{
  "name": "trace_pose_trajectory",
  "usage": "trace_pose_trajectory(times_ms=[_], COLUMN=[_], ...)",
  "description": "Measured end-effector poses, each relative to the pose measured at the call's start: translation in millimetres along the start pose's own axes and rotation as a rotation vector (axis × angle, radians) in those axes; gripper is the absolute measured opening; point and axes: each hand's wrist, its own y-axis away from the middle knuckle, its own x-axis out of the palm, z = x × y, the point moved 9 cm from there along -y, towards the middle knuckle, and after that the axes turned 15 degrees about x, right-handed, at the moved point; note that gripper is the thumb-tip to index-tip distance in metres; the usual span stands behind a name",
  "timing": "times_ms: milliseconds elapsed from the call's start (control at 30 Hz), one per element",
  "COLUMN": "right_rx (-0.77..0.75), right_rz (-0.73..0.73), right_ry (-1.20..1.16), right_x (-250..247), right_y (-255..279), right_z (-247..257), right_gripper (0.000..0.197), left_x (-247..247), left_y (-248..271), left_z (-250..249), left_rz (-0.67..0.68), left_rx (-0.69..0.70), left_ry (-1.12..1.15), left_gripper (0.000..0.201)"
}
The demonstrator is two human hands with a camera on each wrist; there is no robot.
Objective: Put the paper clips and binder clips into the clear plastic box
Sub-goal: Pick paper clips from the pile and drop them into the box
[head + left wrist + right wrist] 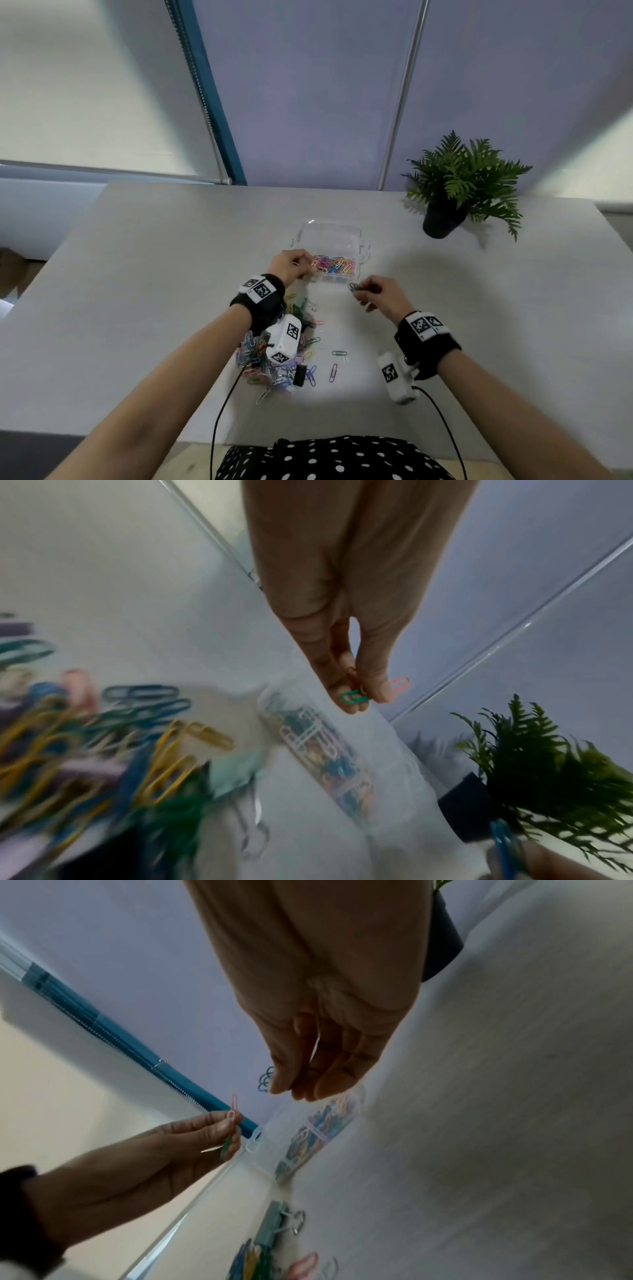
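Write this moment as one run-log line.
left hand: pinching paper clips at clear plastic box | right hand: pinching blue paper clip | pile: remaining

One clear plastic box [330, 251] lies just beyond both hands. The left hand [291, 267] pinches two paper clips [356, 696], pink and green; the right hand [380, 296] pinches several blue ones, number unclear. Loose clips [274, 356] below the left wrist are too many to count. One potted plant [459, 185].

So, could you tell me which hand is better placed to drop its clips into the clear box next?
The left hand: it pinches its paper clips at the clear plastic box's left rim. The right hand holds a blue clip short of the box's near side.
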Motion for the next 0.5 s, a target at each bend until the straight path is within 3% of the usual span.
trace_pose_trajectory(times_ms=[100,233,433,500], right_rx=[0.006,0.040,0.077,0.077], right_rz=[-0.002,-0.005,-0.046,-0.074], right_ry=[-0.043,-0.040,-0.013,0.004], right_x=[-3,-2,-5,-8], right_y=[-7,-16,-34,-42], right_z=[6,8,20,29], right_gripper=[0.012,0.010,0.016,0.020], left_x=[-11,-5,6,1], left_y=[-32,-49,-41,-34], left_z=[0,9,10,7], left_rz=[-0.083,-0.137,0.061,0.071], left_rx=[-0.014,-0.082,-0.034,0.002], left_ry=[-0.040,-0.031,-0.295,-0.306], left_gripper=[0.009,0.015,0.029,0.033])
